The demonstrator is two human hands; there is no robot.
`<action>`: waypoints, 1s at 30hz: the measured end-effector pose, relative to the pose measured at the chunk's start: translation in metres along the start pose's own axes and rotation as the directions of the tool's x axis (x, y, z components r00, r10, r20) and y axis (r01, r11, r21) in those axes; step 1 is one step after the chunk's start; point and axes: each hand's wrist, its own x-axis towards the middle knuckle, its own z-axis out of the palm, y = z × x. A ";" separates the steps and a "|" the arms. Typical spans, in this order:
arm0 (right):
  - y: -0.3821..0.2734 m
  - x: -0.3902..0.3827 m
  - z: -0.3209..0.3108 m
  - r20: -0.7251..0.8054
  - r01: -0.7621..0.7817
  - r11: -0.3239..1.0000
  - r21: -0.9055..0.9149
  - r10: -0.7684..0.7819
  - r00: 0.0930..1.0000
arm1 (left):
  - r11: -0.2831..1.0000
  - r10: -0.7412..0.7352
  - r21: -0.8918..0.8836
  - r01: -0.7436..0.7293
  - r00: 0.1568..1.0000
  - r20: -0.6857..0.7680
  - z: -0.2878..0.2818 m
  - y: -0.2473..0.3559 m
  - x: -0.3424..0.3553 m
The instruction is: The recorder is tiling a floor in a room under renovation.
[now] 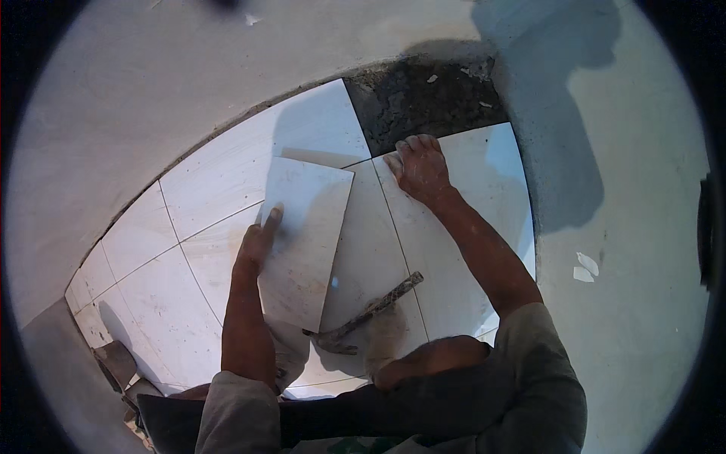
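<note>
Loose tile [306, 234], long axis forward, slightly right, in pinch of left hand [259, 240]; right hand [422, 170] half-curled.

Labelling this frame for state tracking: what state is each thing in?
Loose white rectangular tile, held at its left edge, tilt unclear
Bare left hand, closed on that tile, thumb on its face
Bare right hand, at a laid tile's edge, fingers bent
Laid white rectangular floor tiles, side by side, specked
Rough dark corner patch, untiled, pale bits on it
Dark hammer-like tool, lying down, not held
</note>
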 end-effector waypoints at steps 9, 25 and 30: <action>0.001 0.007 0.005 -0.016 -0.068 0.997 0.032 0.069 0.997 | 0.995 -0.042 -0.091 0.042 0.999 0.006 -0.001 0.005 -0.007; -0.061 0.037 -0.002 -0.167 0.089 0.970 0.226 -0.051 0.985 | 0.998 0.052 -0.047 -0.051 0.998 0.025 -0.003 0.015 -0.017; -0.050 0.047 0.012 0.003 0.147 0.971 0.191 -0.150 0.989 | 0.995 0.082 -0.053 -0.082 0.997 -0.003 -0.001 0.004 -0.006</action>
